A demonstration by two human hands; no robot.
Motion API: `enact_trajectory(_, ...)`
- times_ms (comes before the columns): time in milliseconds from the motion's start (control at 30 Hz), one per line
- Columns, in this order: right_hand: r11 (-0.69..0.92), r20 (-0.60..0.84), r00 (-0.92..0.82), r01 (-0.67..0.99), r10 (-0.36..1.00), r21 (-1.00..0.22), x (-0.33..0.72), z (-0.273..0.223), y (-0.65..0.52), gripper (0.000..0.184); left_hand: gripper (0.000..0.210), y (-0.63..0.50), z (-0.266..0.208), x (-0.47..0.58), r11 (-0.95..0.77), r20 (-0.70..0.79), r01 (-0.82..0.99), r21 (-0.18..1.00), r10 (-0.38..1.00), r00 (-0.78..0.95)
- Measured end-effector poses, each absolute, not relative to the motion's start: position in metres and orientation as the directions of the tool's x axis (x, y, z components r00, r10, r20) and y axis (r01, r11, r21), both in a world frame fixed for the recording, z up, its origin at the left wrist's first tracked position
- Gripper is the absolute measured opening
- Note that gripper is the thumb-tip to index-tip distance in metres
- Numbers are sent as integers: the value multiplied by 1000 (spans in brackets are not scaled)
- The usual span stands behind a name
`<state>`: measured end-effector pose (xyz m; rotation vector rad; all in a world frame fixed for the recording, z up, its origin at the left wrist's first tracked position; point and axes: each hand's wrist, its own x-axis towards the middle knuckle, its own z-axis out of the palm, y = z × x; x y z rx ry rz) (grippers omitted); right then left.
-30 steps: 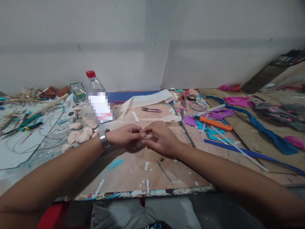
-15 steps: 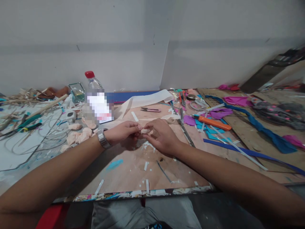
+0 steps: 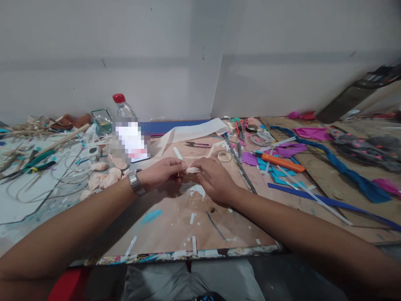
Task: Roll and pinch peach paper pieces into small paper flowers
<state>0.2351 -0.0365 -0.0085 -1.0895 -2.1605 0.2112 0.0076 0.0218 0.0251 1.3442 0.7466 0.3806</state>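
While the left hand (image 3: 166, 170) pinched one end of a small pale piece (image 3: 193, 170) between thumb and finger, the right hand (image 3: 214, 177) had its fingers clamped on the other end. The piece was above the table (image 3: 171, 238); small scissors (image 3: 200, 145) lay beyond the hands.

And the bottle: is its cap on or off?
On: the red cap sits atop the neck of the clear bottle.

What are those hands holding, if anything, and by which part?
A small pale piece, its material unclear: the left hand pinches its left end, and the right hand's fingers hold its right end.
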Motion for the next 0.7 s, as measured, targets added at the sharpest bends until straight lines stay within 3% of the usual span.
enact_trajectory(267,660,616,-354,646,703,-383,234,-10,-32,33,54,21,27,9,139,-188,126,982,709,679)
enact_trajectory(433,628,603,-328,674,727,-389,237,-9,-32,35,54,22,26,9,122,-150,89,988,728,669)
enact_trajectory(700,589,476,-375,661,796,-464,236,-1,-36,36,50,23,26,9,59,-176,192,980,713,679)
